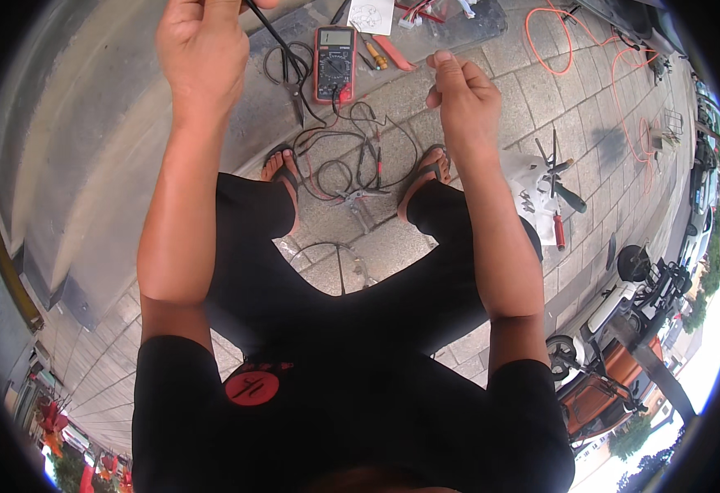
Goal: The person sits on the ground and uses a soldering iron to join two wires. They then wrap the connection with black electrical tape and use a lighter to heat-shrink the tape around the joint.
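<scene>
The left hand (204, 48), its grip cut off by the upper edge, meets a black cable (274, 34) slanting down left of the meter (325, 74), while the right hand (468, 97) curls, any pinch unclear.

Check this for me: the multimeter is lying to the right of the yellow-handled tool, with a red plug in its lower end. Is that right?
Not quite: the side is wrong. The head view shows the multimeter lying to the left of the yellow-handled tool, with a red plug in its lower end.
</scene>
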A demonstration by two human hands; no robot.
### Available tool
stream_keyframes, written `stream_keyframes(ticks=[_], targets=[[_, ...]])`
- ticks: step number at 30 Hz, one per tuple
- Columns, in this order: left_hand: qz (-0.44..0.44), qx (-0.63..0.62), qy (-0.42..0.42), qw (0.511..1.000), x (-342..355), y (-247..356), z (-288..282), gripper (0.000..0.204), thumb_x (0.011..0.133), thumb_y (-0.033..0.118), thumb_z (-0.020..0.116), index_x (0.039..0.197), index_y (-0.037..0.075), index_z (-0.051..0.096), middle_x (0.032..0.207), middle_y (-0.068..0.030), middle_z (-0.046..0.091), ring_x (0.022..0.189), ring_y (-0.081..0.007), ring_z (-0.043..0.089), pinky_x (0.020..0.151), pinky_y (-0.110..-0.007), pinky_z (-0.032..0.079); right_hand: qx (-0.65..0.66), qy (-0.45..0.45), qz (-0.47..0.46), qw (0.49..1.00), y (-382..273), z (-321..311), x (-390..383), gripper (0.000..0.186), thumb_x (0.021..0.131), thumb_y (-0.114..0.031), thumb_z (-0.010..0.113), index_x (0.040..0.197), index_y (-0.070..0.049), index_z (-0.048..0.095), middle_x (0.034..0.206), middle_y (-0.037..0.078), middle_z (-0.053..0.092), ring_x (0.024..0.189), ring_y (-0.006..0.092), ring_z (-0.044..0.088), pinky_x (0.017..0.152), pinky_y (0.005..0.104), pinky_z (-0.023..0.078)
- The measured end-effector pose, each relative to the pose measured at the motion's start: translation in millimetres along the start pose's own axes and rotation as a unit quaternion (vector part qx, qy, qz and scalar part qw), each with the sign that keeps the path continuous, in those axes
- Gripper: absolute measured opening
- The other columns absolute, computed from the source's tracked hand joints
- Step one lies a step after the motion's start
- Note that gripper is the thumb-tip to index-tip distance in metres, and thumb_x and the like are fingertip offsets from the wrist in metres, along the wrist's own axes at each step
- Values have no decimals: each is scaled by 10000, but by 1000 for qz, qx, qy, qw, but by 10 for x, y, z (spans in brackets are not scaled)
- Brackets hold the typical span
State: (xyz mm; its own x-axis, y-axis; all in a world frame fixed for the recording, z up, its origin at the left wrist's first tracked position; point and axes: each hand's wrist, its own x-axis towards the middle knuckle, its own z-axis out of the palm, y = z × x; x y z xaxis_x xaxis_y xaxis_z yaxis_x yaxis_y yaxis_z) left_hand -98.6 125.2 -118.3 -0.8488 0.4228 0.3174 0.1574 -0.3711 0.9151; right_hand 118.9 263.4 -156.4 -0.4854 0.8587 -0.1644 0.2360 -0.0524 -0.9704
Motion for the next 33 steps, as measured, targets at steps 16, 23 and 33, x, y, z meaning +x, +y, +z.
stream_keyframes(ticks=[16,23,33], targets=[[-66,-74,-34,994,-19,192,-24,340,1086,263,523,1261,-13,619,893,-10,554,580,-77,450,508,-240,365,-293,-26,73,953,1877,309,750,300,922,-348,680,1060,-98,768,891,189,738,833,324,712,805,410,558],[-109,-110,-57,986,81,276,-117,402,1088,258,467,1301,-67,572,970,-54,542,641,-106,420,559,-268,321,-448,-35,-3,893,1691,717,1162,328,978,-389,581,1191,-178,713,1184,185,686,1078,403,672,932,492,527],[-142,-104,-60,983,51,264,-32,413,1098,286,437,1301,-51,563,946,-42,527,632,-103,413,540,-264,317,-538,-92,-35,837,1406,818,1253,402,970,-388,531,1130,-40,655,1245,173,673,1127,389,668,951,479,526]])
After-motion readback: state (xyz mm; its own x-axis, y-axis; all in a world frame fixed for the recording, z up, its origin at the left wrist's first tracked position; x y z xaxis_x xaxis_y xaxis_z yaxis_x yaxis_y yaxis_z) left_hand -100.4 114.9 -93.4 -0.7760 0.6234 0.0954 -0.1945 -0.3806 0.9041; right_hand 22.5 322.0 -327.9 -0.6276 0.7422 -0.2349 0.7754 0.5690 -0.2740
